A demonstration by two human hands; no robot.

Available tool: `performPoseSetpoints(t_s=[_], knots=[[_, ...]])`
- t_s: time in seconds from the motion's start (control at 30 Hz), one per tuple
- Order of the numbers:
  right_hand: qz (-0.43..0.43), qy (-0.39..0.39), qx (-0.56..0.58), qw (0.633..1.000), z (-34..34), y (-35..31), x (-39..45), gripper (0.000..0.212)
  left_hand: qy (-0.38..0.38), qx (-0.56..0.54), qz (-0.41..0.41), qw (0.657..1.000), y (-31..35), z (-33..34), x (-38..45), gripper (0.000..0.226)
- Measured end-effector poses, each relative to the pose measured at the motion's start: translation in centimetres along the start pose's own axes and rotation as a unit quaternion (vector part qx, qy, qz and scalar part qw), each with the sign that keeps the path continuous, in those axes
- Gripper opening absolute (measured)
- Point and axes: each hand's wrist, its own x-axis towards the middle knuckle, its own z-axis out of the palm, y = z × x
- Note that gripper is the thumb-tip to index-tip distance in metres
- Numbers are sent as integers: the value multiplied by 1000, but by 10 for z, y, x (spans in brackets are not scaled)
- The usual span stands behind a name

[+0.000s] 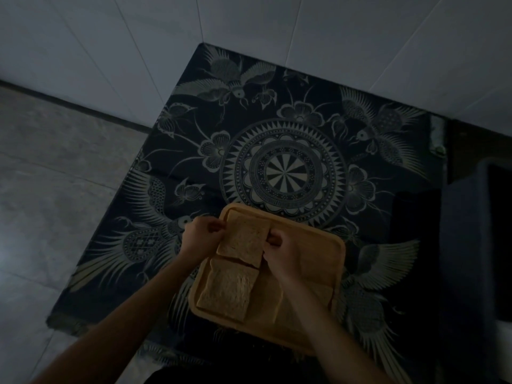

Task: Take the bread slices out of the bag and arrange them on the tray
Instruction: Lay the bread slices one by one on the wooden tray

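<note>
A tan tray [327, 245] lies on a dark patterned cloth. One bread slice [243, 241] sits at the tray's far left corner, pinched on its left edge by my left hand [202, 234] and on its right edge by my right hand [279, 248]. A second slice [228, 291] lies flat just in front of it, slightly overlapped. More pale bread [267, 296] lies to the right, partly hidden under my right forearm. The bag is not in view.
The dark cloth [285, 167] with bird and mandala print covers a low table set in a corner of white tiled walls. Grey floor tiles [55, 203] lie to the left. A dark blue piece of furniture [471, 245] stands at the right.
</note>
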Motion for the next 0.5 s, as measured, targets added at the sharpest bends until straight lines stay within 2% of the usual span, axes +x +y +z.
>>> performPoseSetpoints(t_s=[0.27,0.5], knots=[[10,-4,-12,1000,1,-2,-1,34,-4,4,22,1000,-1,-2,-2,20],[14,-10,-21,1000,-2,-7,-5,34,-30,17,52,998,0,-4,-8,27]])
